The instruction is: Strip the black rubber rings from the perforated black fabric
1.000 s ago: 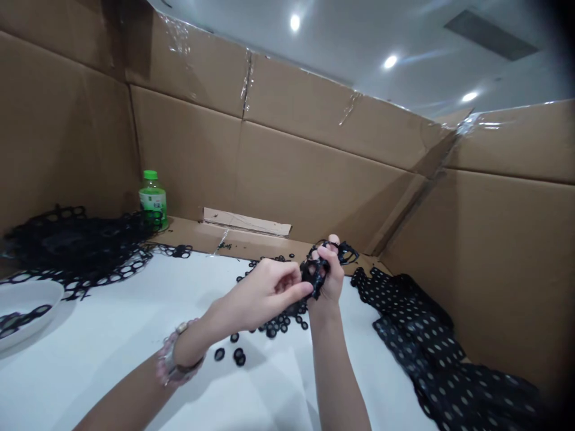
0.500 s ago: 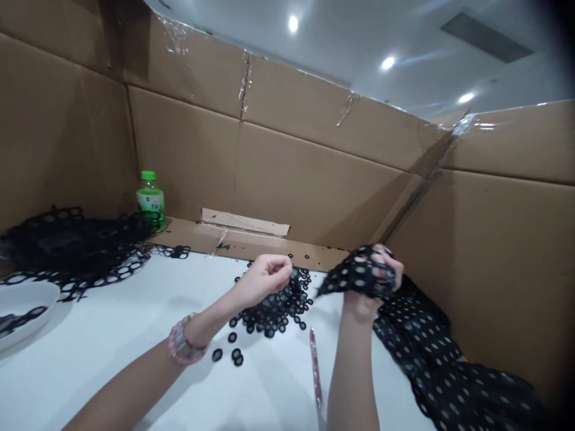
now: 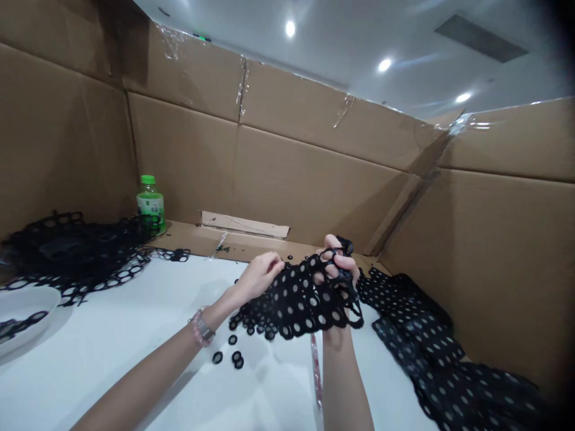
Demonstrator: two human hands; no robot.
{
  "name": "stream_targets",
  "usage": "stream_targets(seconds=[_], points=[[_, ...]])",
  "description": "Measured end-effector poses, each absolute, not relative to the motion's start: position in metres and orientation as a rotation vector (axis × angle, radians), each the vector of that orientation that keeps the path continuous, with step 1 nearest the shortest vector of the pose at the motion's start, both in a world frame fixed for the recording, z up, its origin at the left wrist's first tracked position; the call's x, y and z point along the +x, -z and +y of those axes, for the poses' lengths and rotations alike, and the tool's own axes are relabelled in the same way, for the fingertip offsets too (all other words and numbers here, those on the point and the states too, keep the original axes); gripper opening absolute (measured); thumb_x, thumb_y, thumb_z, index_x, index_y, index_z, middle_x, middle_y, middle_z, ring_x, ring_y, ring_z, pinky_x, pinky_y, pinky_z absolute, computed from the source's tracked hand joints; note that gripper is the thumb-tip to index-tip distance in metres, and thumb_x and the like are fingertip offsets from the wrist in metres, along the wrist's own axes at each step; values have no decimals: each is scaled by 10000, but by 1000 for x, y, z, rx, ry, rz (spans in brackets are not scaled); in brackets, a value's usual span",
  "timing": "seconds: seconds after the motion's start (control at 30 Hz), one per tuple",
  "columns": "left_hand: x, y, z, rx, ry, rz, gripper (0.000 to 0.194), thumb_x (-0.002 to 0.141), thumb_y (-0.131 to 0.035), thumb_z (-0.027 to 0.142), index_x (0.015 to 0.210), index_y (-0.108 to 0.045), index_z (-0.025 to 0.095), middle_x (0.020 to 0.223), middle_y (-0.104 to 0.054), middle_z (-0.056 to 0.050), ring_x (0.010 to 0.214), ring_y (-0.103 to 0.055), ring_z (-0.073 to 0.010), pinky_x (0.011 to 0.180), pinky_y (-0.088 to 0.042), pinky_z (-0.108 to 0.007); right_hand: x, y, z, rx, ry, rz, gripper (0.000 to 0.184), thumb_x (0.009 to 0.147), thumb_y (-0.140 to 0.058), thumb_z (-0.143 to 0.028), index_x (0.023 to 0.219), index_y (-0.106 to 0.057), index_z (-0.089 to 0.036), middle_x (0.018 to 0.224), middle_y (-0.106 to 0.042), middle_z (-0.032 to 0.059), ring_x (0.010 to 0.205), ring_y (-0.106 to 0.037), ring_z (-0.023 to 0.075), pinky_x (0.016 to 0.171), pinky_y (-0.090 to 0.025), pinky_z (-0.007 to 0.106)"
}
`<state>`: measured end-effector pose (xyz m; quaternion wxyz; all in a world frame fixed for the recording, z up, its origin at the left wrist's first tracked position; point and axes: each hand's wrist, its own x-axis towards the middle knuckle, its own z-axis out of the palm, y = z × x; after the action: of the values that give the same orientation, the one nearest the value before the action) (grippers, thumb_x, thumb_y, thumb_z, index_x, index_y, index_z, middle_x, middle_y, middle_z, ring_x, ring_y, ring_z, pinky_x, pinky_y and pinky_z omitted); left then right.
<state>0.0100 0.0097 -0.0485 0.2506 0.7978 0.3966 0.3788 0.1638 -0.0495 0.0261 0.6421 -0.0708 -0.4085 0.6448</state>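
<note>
My right hand (image 3: 339, 263) is closed on a sheet of black fabric (image 3: 299, 296) with rows of pale round dots. The sheet hangs leftward from it, and an open mesh of punched-out holes loops over its fingers. At the sheet's upper left edge, my left hand (image 3: 261, 275) is closed in a pinch, its fingertips against the fabric. Below the sheet lies a heap of small black rings with pale centres (image 3: 258, 320), partly covered by it. A few loose black-rimmed discs (image 3: 217, 357) are scattered nearer me.
Tangled black mesh (image 3: 85, 245) lies at left beside a green-capped bottle (image 3: 151, 203). A white bowl (image 3: 49, 299) holds black pieces. More dotted fabric (image 3: 431, 341) is piled at right. A thin reddish tool (image 3: 316, 374) lies by my right forearm. Cardboard walls (image 3: 314, 173) surround the white table.
My right hand has moved left with the dotted fabric, which now spreads out over the heap of rings. My left hand has shifted slightly left and now meets the fabric's edge.
</note>
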Motion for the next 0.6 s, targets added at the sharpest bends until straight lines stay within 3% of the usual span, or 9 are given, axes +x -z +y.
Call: stream_targets(seconds=[0.1,0.27,0.37,0.6], points=[[3,13,-7,1960,-1241,710,371,894,-248,377,908,-544,152,910,-595,-64,883,-532,-178,806,-391,-284,157,-21,-49,-317,-1533,-1021,269,632,-600,-188,661,-337,-239,459,-278,-124,322,-74,27,293,-149,135],[-2,-7,-26,1878,-944,446,220,813,-493,357,882,-539,154,834,-554,-16,798,-505,-142,739,-382,-233,159,-19,-49,-517,-1519,-1161,425,582,-671,-247,592,-247,-221,428,-251,-108,340,-156,50,329,-150,181],[-6,-9,-28,1861,-879,401,192,818,-486,339,804,-524,151,751,-489,10,709,-455,-115,679,-361,-220,166,-24,-52,-590,-1454,-1286,451,603,-676,-266,578,-229,-216,433,-259,-98,365,-191,59,349,-150,193],[-19,-19,-32,1908,-1010,387,195,852,-397,308,750,-478,163,755,-435,12,720,-416,-118,694,-345,-236,167,-36,-55,-901,-1004,-1672,314,583,-725,-227,609,-414,-193,675,-519,-26,630,-464,116,584,-354,240]])
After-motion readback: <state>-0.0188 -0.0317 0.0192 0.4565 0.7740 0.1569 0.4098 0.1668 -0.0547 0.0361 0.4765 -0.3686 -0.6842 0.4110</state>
